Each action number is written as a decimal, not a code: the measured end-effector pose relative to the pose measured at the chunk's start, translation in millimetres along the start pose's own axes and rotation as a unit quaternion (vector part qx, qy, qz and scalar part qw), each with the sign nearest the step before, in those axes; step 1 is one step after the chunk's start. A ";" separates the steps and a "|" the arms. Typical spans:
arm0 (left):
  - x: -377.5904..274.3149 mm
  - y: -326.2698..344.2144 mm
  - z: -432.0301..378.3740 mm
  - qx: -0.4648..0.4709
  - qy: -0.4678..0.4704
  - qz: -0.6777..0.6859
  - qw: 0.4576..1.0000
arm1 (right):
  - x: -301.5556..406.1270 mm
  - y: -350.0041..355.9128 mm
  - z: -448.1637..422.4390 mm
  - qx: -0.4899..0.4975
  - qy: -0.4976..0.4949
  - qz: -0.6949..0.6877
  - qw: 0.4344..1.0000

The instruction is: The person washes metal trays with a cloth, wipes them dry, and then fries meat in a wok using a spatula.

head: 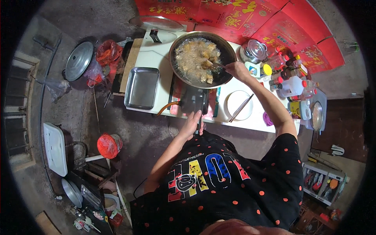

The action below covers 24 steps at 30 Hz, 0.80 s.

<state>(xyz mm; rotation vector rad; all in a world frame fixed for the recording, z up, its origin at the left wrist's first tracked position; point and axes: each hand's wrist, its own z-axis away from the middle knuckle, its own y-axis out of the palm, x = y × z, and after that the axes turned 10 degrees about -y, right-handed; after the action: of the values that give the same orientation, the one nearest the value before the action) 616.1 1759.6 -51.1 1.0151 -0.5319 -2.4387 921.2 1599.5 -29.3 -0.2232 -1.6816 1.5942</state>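
A deep frying pan stands on a stove at the back of the white table. Pieces of food fry in its bubbling oil. My left hand grips the pan's long black handle, which points towards my body. Over the pan's right rim, my right hand holds a thin cooking utensil. Its tip is among the food pieces; blur and froth hide its exact kind. Right of the handle, a pair of chopsticks lies across a white plate.
A rectangular metal tray sits left of the pan, below a glass lid. An orange gas hose crosses the front edge. Right stand a lidded steel pot, several bottles and jars. Red cardboard lines the wall.
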 end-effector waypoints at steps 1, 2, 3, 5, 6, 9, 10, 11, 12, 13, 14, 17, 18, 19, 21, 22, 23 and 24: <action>2.4 -1.1 -1.5 -0.009 0.000 0.007 1.000 | 15.5 -1.0 -5.7 0.001 0.008 -0.001 1.000; 3.0 -2.3 -1.6 -0.015 0.001 0.004 1.000 | 31.2 -5.0 -9.2 0.002 0.017 -0.002 1.000; 2.9 -1.6 -1.9 -0.017 0.003 0.002 1.000 | 39.9 -9.4 -9.8 0.003 0.028 -0.001 1.000; 2.6 -1.9 -2.5 -0.020 0.006 -0.005 1.000 | 37.3 -4.4 -11.3 -0.027 -0.006 0.055 0.998; 3.2 -2.6 -3.1 -0.021 0.009 -0.007 1.000 | 42.5 -8.5 -11.3 -0.025 -0.016 0.088 0.996; 3.6 -4.0 -4.0 -0.020 0.007 -0.005 1.000 | 56.9 -26.3 -3.9 -0.008 -0.067 0.185 0.980; 3.7 -4.0 -4.6 -0.018 0.005 -0.004 1.000 | 62.1 -33.1 0.8 0.000 -0.087 0.217 0.972; 2.8 -3.3 -4.4 -0.021 0.004 -0.006 1.000 | 67.7 -38.7 6.1 0.008 -0.090 0.247 0.965; 1.6 -2.2 -3.8 -0.025 0.004 -0.008 1.000 | 74.1 -43.4 11.8 0.016 -0.094 0.276 0.957; 1.6 -2.6 -3.1 -0.031 0.003 -0.008 0.999 | 82.2 -46.9 16.6 0.025 -0.100 0.303 0.948; 5.1 -5.8 -6.0 -0.035 0.000 -0.007 0.999 | 92.2 -52.3 22.9 0.026 -0.126 0.328 0.936; 2.6 -5.5 -5.2 -0.019 0.006 -0.017 1.000 | 116.6 -69.5 47.2 0.027 -0.145 0.363 0.920; 2.4 -5.6 -5.4 -0.025 0.006 -0.020 0.999 | 116.5 -71.3 50.7 0.026 -0.153 0.379 0.912; 1.8 -5.6 -4.8 -0.024 0.007 -0.020 0.999 | 118.8 -75.3 53.6 0.037 -0.139 0.372 0.917; 0.1 -5.3 -2.9 -0.024 0.009 -0.020 0.999 | 132.7 -95.4 60.4 0.060 -0.110 0.357 0.925; 0.1 -6.8 -3.7 -0.021 0.006 -0.024 0.999 | 133.5 -104.9 56.7 0.075 -0.106 0.348 0.929; -0.3 -7.6 -3.4 -0.019 0.007 -0.024 1.000 | 133.2 -112.4 54.0 0.046 -0.107 0.357 0.927; -0.2 -7.7 -3.7 -0.015 0.007 -0.025 1.000 | 128.3 -124.3 48.6 0.061 -0.117 0.342 0.930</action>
<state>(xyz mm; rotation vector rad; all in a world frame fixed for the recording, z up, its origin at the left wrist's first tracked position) 617.0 1765.4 -57.3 1.0449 -0.4685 -2.4738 851.5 1617.1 141.3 -0.6298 -1.7796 2.3059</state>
